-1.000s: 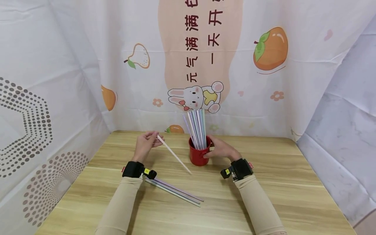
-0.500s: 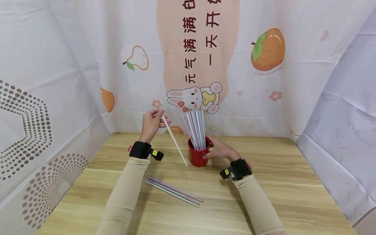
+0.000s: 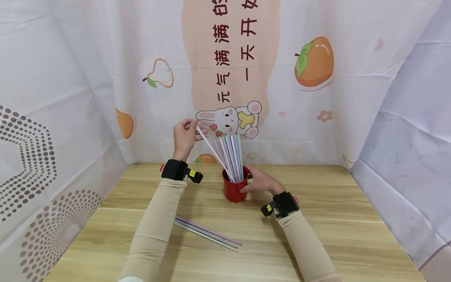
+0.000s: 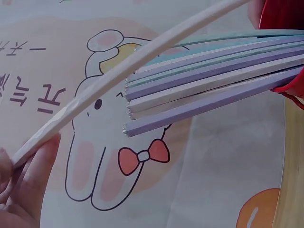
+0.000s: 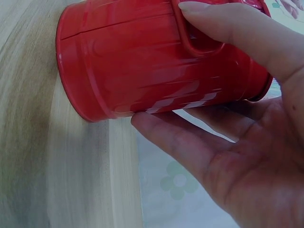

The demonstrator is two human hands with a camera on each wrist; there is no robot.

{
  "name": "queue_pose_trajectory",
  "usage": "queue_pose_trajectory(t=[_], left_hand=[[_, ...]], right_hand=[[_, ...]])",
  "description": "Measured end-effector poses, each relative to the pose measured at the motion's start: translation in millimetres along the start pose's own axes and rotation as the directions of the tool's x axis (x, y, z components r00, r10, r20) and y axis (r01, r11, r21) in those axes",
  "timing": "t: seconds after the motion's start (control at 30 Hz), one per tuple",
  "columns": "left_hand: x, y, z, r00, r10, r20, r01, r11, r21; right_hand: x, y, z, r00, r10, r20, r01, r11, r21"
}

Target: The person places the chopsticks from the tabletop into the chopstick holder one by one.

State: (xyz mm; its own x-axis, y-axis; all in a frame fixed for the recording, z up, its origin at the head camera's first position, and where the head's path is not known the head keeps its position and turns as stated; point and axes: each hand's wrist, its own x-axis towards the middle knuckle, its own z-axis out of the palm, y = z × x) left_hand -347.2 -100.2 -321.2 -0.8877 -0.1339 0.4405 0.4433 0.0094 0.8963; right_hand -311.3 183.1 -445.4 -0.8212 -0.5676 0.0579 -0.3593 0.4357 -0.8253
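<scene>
My left hand (image 3: 184,138) is raised at the back of the table, pinching a slim white stick (image 3: 210,146) near its upper end. The stick slants down to the right, and its lower end reaches into the mouth of a red mug (image 3: 235,193). Several pastel sticks (image 4: 209,90) in lilac, white and mint lean in that mug. My right hand (image 3: 260,180) steadies the mug from the right; in the right wrist view the thumb lies on its handle (image 5: 199,42) and fingers press its side. The mug stands upright on the table.
A few pastel sticks (image 3: 208,234) lie side by side on the wooden table (image 3: 317,227), nearer the front. Behind the table hangs a printed curtain (image 3: 282,117) with a rabbit and fruit. A patterned cloth wall (image 3: 70,156) borders the left.
My left hand has risen and moved right with the white stick. Its lower end has passed from over the table into the mug. The right hand stays on the mug.
</scene>
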Motion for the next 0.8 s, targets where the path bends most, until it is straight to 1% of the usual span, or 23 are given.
queue_pose_trajectory(t=[0.13, 0.23, 0.3, 0.4, 0.47, 0.53, 0.6, 0.67, 0.8], left_hand=[[0.3, -2.6, 3.6, 0.997, 0.033, -0.069, -0.03, 0.999, 0.035], [-1.7, -6.8, 6.9, 0.992, 0.087, -0.089, -0.08, 0.993, 0.081], [-3.8, -10.4, 10.4, 0.987, 0.138, -0.079, -0.128, 0.984, 0.126], [-7.3, -16.9, 18.0, 0.975, 0.221, -0.028, -0.212, 0.959, 0.19], [-9.9, -21.6, 24.1, 0.965, 0.262, 0.008, -0.256, 0.939, 0.231], [-12.8, -27.1, 30.2, 0.957, 0.286, 0.038, -0.286, 0.921, 0.266], [-16.0, -33.8, 35.1, 0.953, 0.297, 0.056, -0.3, 0.902, 0.311], [-19.5, -40.8, 38.8, 0.955, 0.29, 0.069, -0.296, 0.892, 0.341], [-26.3, -51.3, 42.6, 0.959, 0.279, 0.06, -0.278, 0.869, 0.409]], right_hand=[[1, 0, 1, 1.0, 0.012, 0.0, -0.012, 1.0, -0.013], [1, 0, 1, 1.0, 0.024, 0.001, -0.024, 1.0, -0.018], [0, 0, 0, 1.0, 0.028, 0.001, -0.028, 0.999, -0.016], [0, -1, -1, 1.0, 0.03, -0.002, -0.03, 1.0, -0.007], [-1, -1, -2, 1.0, 0.026, -0.006, -0.026, 1.0, -0.008], [-1, 0, -2, 1.0, 0.022, -0.009, -0.022, 1.0, -0.011], [-1, 0, -2, 1.0, 0.019, -0.01, -0.019, 1.0, -0.017], [-1, 0, -1, 1.0, 0.018, -0.009, -0.019, 1.0, -0.021], [0, -1, -1, 1.0, 0.016, -0.002, -0.016, 1.0, -0.018]])
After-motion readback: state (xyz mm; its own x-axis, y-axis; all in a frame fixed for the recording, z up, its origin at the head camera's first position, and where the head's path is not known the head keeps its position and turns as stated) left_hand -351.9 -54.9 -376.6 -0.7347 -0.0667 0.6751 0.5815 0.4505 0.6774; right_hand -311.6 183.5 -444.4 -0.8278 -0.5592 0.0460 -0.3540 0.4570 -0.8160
